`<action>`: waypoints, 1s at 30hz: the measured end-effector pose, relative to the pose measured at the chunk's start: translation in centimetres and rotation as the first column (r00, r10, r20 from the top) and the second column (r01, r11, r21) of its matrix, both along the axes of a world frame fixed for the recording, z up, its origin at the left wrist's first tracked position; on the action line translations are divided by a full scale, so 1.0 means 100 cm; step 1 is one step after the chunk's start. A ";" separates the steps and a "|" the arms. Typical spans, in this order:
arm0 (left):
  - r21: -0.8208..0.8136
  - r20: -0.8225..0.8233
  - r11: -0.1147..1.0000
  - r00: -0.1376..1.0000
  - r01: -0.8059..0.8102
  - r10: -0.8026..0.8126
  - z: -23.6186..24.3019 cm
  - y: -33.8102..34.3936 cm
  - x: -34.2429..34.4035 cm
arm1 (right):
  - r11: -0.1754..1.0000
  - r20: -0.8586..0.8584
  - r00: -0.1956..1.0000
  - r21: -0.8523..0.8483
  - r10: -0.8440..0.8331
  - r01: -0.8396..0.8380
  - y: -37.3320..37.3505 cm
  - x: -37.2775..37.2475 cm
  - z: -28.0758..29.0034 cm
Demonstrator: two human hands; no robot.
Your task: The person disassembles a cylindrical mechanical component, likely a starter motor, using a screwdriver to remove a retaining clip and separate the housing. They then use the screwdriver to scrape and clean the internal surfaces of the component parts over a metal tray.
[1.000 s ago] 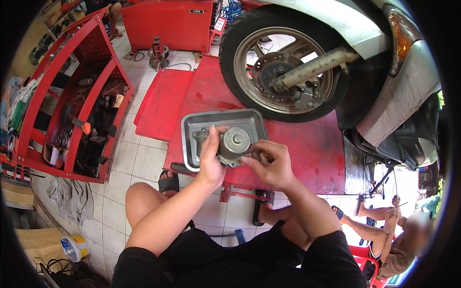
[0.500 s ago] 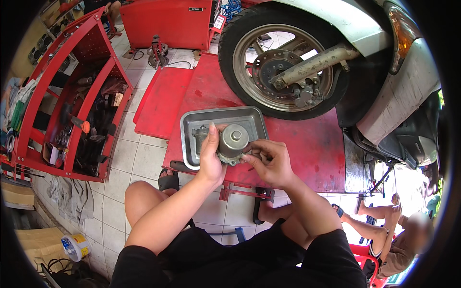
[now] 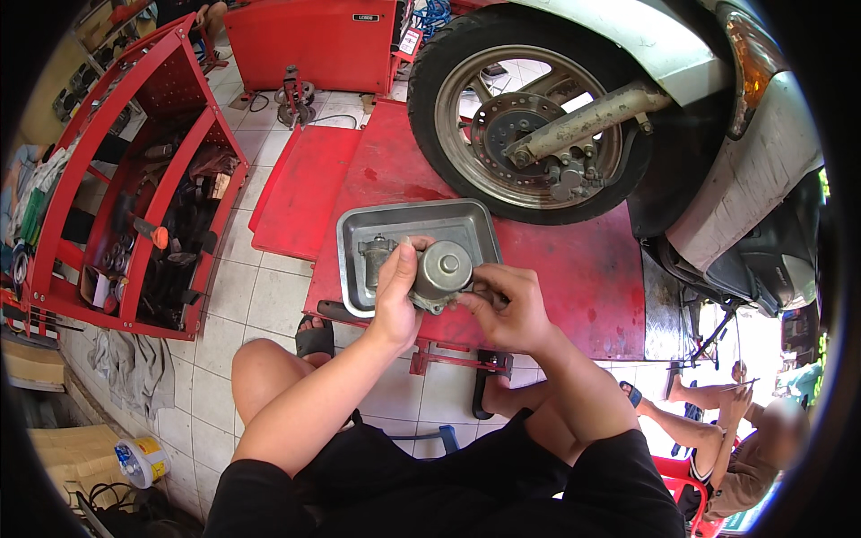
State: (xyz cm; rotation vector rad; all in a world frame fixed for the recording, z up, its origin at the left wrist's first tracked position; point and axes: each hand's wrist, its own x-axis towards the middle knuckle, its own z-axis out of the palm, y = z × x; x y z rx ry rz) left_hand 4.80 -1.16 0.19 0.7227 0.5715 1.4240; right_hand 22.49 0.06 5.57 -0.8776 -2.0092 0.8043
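Over the near edge of a shallow metal tray (image 3: 475,213), I hold a dull metal part (image 3: 446,267) with a round, drum-shaped body, a small raised boss on its end and a flanged base. My left hand (image 3: 395,291) is wrapped around its left side, thumb pointing up. At the lower right of the flange, my right hand (image 3: 508,303) is closed, thumb and bent fingers gripping the part's edge; whether a smaller piece sits between the fingertips is hidden. A second, smaller metal part (image 3: 377,254) lies in the tray behind my left hand.
The tray stands on a red lift platform (image 3: 574,296). Beyond it is a motorbike's front wheel (image 3: 439,152), with brake disc and fork. A red tool rack (image 3: 134,260) stands at the left. Another person (image 3: 749,457) sits at the lower right.
The metal part has shifted slightly right and down in my hands, and its round end has tilted. My left thumb has lowered a little and my right fingers have moved along the edge.
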 end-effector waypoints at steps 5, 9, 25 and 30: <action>0.037 -0.048 0.999 0.998 -0.026 0.028 0.011 -0.004 0.002 | 0.998 0.084 0.995 -0.054 0.045 -0.041 0.001 0.006 0.006; 0.072 -0.085 0.997 0.996 0.018 -0.011 0.012 -0.005 -0.002 | 0.996 0.110 0.993 -0.085 0.048 -0.038 -0.001 0.007 0.010; 0.141 -0.167 0.984 0.977 -0.109 0.132 -0.003 0.001 0.003 | 0.999 0.174 0.984 -0.005 -0.040 0.042 -0.008 0.003 0.012; 0.044 -0.070 0.998 0.997 -0.038 0.041 0.000 -0.004 0.004 | 0.997 0.170 0.984 0.068 -0.045 0.034 -0.006 0.002 0.011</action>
